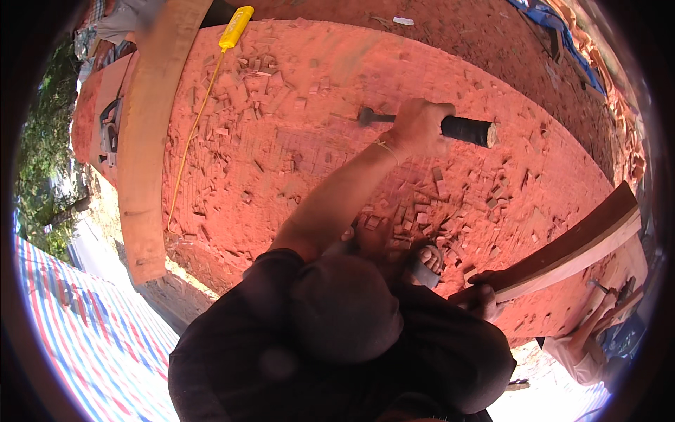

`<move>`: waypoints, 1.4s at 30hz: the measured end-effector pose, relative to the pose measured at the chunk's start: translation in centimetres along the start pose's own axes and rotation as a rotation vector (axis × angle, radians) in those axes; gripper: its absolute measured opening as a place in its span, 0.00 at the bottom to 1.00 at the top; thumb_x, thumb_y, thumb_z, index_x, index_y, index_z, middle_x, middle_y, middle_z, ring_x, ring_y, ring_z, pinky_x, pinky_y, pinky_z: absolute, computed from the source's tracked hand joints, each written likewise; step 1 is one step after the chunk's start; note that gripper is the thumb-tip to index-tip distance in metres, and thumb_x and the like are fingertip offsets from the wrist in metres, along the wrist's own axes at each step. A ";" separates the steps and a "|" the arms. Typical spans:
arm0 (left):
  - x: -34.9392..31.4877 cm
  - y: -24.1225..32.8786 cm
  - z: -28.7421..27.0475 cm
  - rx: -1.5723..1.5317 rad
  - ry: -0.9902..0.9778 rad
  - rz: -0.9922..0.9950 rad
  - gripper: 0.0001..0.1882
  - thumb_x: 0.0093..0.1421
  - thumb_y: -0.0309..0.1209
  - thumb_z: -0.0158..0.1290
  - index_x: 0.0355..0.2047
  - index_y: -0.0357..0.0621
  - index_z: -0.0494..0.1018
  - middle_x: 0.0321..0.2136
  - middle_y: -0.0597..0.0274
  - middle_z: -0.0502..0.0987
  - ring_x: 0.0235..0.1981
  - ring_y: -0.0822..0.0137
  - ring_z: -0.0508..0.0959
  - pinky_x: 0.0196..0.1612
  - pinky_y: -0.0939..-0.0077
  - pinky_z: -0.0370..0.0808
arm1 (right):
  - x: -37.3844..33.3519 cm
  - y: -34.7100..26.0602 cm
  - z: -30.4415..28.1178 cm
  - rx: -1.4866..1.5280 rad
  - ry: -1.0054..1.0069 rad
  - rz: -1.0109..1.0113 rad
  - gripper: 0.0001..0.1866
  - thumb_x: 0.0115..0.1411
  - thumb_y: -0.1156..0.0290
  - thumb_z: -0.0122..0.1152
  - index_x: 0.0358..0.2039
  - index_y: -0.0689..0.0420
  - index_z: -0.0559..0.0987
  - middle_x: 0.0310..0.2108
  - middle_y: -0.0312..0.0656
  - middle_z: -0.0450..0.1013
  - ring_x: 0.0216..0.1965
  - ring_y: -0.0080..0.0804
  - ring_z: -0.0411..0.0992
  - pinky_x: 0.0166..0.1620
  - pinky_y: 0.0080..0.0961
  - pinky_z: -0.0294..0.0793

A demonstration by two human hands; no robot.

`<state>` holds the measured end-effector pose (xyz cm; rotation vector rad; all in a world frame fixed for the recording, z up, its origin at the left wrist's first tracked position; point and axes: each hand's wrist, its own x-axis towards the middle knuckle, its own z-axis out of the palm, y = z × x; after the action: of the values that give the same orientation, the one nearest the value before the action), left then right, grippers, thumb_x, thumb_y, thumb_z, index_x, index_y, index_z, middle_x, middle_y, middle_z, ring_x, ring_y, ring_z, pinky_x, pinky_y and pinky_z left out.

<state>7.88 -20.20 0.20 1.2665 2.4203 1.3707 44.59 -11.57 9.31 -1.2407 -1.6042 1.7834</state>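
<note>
My left hand [420, 130] is stretched out over chip-strewn reddish ground, closed round a hand tool. The tool has a thick black-wrapped handle [467, 131] with a bare wooden end. From the other side of my fist its narrow dark shaft [380, 117] sticks out to the left and ends in a wider dark piece, too blurred to name surely. Low on the right, my right hand [485, 299] grips the near end of a long curved wooden board [573, 250], which slants up and away. A sandalled foot [425, 264] shows between my arms, beside the board's near end.
Several small wood chips [422, 214] litter the ground. On the left lies a long wide plank [148, 155]; a power tool [109, 126] sits beyond it. A yellow elongated thing [235, 28] trails a yellow cord [193, 148]. Another person's arm [587, 337] shows at lower right.
</note>
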 end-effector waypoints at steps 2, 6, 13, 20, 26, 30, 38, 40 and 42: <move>0.0 -0.2 0.2 -0.054 0.055 0.071 0.09 0.45 0.33 0.63 0.26 0.45 0.76 0.19 0.53 0.77 0.24 0.47 0.80 0.28 0.58 0.75 | 0.5 -0.9 0.3 0.006 -0.079 -0.052 0.37 0.51 0.59 0.71 0.57 0.62 0.67 0.35 0.47 0.75 0.34 0.35 0.75 0.38 0.33 0.77; 0.0 -0.3 0.5 0.005 -0.028 0.030 0.10 0.42 0.35 0.63 0.26 0.48 0.78 0.20 0.55 0.79 0.25 0.50 0.82 0.30 0.58 0.77 | 2.6 -1.7 -0.3 0.076 -0.082 -0.033 0.37 0.49 0.65 0.70 0.57 0.66 0.67 0.34 0.47 0.75 0.35 0.34 0.76 0.37 0.29 0.77; 0.2 0.0 0.8 0.044 -0.032 0.031 0.11 0.42 0.34 0.62 0.27 0.47 0.79 0.21 0.54 0.79 0.25 0.50 0.82 0.31 0.57 0.77 | 8.3 -12.4 -8.3 -0.031 0.169 -0.710 0.39 0.65 0.57 0.61 0.67 0.70 0.60 0.64 0.59 0.64 0.61 0.56 0.68 0.61 0.48 0.71; 0.1 -0.3 1.7 0.048 -0.015 0.035 0.09 0.45 0.33 0.63 0.25 0.46 0.75 0.20 0.53 0.78 0.26 0.48 0.81 0.27 0.56 0.75 | 9.4 -22.8 -0.7 0.380 0.547 -0.840 0.16 0.57 0.67 0.58 0.38 0.70 0.77 0.31 0.51 0.74 0.39 0.46 0.74 0.56 0.42 0.73; 0.6 -0.3 0.2 0.040 -0.065 -0.037 0.08 0.49 0.32 0.62 0.26 0.44 0.75 0.20 0.49 0.77 0.27 0.44 0.81 0.28 0.56 0.75 | 5.1 -2.2 9.0 -0.561 -0.222 0.171 0.16 0.51 0.75 0.66 0.40 0.67 0.75 0.28 0.43 0.76 0.26 0.33 0.75 0.30 0.31 0.77; 0.9 -0.1 0.4 -0.040 -0.044 -0.032 0.09 0.55 0.31 0.63 0.30 0.39 0.76 0.19 0.47 0.76 0.24 0.51 0.82 0.27 0.64 0.75 | 4.3 1.3 4.7 0.065 -0.291 0.431 0.11 0.53 0.79 0.60 0.38 0.65 0.74 0.28 0.47 0.75 0.26 0.34 0.75 0.28 0.32 0.79; 1.4 0.3 1.5 -0.001 -0.085 -0.022 0.10 0.54 0.32 0.63 0.27 0.41 0.74 0.18 0.52 0.76 0.21 0.54 0.80 0.26 0.65 0.74 | 6.7 -1.4 1.2 1.082 -0.657 0.291 0.29 0.54 0.63 0.68 0.51 0.62 0.67 0.31 0.41 0.68 0.26 0.30 0.70 0.29 0.31 0.79; 1.3 0.4 1.4 0.017 -0.101 -0.093 0.09 0.53 0.31 0.63 0.27 0.41 0.74 0.19 0.52 0.77 0.21 0.53 0.81 0.26 0.64 0.74 | 7.1 -0.9 1.3 1.091 -0.662 0.326 0.31 0.55 0.59 0.70 0.51 0.62 0.67 0.32 0.41 0.67 0.26 0.30 0.70 0.29 0.31 0.79; 1.3 0.4 1.3 -0.001 -0.095 -0.040 0.09 0.53 0.31 0.63 0.27 0.41 0.74 0.19 0.51 0.77 0.22 0.53 0.82 0.26 0.64 0.75 | 7.2 -0.3 1.3 0.892 -0.563 0.327 0.31 0.56 0.54 0.71 0.50 0.61 0.68 0.33 0.41 0.69 0.28 0.30 0.72 0.30 0.30 0.78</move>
<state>7.86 -18.31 0.08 1.2464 2.3676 1.2713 39.84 -6.43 7.18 -0.6042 -0.6111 2.7686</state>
